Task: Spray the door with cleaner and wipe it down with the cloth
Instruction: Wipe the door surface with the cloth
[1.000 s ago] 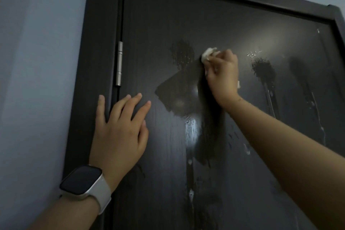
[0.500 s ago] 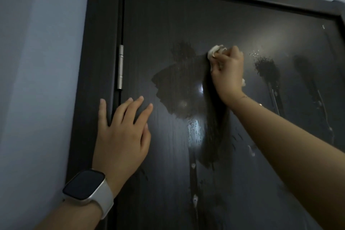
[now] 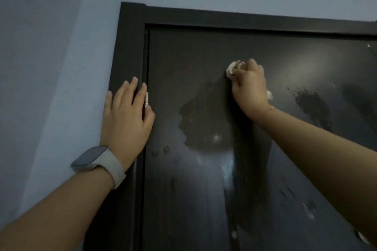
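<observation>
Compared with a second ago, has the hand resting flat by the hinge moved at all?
Yes. The left hand has moved up the door: its fingertips were below the hinge and now reach alongside it, spread over the frame.

single head view, close, angled upward at the door (image 3: 204,57), upper hinge-side corner

Cloth (image 3: 232,68) mostly hidden in right hand (image 3: 250,85); hinge (image 3: 146,99) behind fingers.
</observation>
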